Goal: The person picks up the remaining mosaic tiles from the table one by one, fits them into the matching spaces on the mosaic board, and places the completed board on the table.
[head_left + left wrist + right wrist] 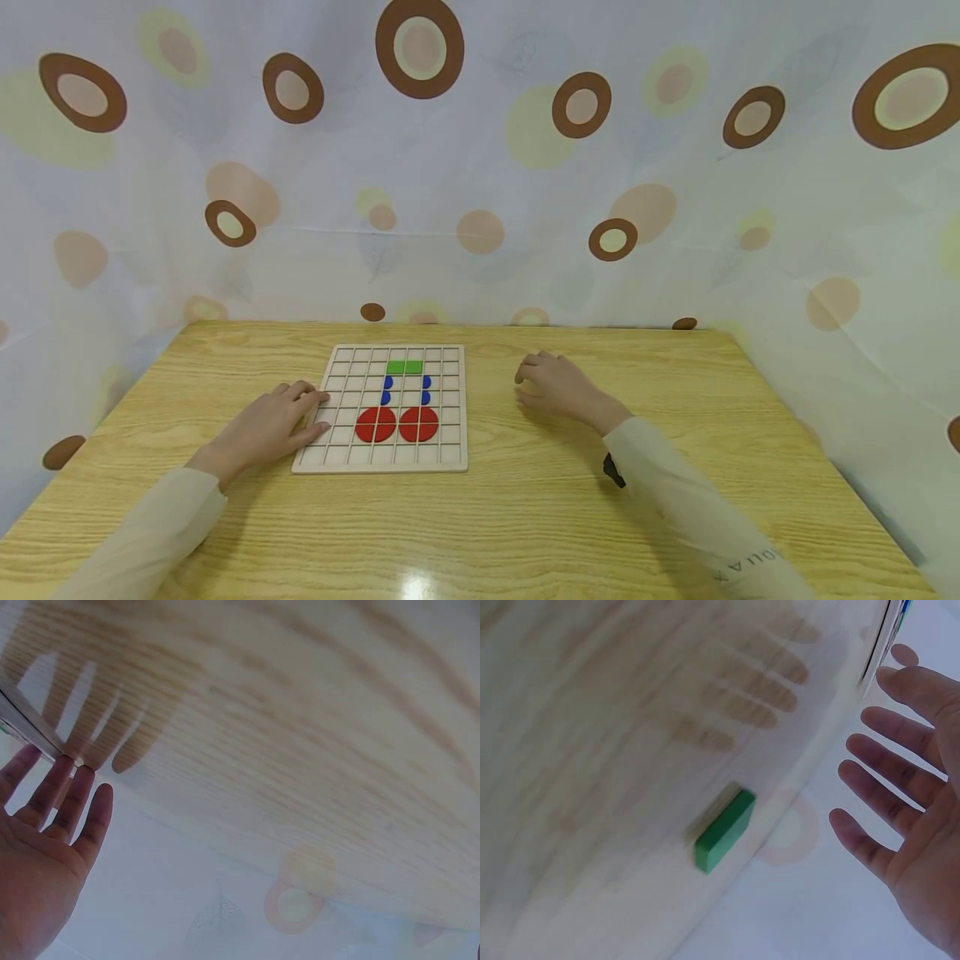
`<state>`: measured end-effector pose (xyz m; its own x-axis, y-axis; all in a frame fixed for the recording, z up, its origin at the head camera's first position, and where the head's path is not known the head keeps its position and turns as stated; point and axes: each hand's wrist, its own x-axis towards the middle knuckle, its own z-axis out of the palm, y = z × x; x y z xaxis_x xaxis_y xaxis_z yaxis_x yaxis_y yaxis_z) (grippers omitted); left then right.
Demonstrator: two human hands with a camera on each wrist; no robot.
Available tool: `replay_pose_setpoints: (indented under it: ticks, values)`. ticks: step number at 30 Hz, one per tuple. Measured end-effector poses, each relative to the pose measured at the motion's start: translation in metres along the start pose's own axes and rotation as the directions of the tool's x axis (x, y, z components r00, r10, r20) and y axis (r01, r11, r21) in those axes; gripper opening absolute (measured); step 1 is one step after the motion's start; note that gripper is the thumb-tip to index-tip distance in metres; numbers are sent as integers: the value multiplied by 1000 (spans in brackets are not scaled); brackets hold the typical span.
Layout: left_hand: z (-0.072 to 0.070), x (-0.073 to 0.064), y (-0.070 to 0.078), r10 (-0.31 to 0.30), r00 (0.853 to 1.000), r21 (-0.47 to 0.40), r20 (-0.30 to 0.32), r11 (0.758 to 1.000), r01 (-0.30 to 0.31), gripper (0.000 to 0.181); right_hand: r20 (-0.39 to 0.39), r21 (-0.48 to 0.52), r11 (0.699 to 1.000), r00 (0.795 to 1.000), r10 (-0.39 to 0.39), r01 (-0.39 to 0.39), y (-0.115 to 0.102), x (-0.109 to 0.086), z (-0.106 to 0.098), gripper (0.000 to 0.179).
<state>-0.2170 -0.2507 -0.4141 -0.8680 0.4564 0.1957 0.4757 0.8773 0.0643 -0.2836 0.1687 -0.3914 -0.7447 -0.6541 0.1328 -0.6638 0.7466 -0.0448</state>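
Observation:
A white gridded board (pixel 378 469) lies on the table, left of centre. On it sit two green squares (pixel 396 367), several blue half-circles (pixel 386 397) and two red circles (pixel 375 424) made of quarter pieces. My left hand (pixel 270 425) touches the board's left edge, its fingers extended in the left wrist view. To the right of the board, my right hand (pixel 551 385) hovers apart from it, fingers loosely spread and holding nothing. The right wrist view shows a green block (pixel 726 832) on the tabletop near that hand; I cannot make it out in the head view.
The wooden table (pixel 525 533) ends at the back against a white curtain (pixel 480 167) with brown and yellow circles. The curtain also hangs along both sides. A small black object (pixel 613 470) shows at the right sleeve cuff.

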Motion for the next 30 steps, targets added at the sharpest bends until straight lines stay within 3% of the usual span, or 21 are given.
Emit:
replay_pose_setpoints:
  ticks: [17, 30]
  values:
    - [0, 0, -1, 10, 1000, -2, -7, 1000, -10, 43, -7, 47, 997, 998, 55, -55, 37, -39, 1, 24]
    - [0, 0, -1, 13, 1000, -1, -11, 1000, -13, 42, 29, 74, 989, 991, 130, -132, 49, -61, -6, 27]
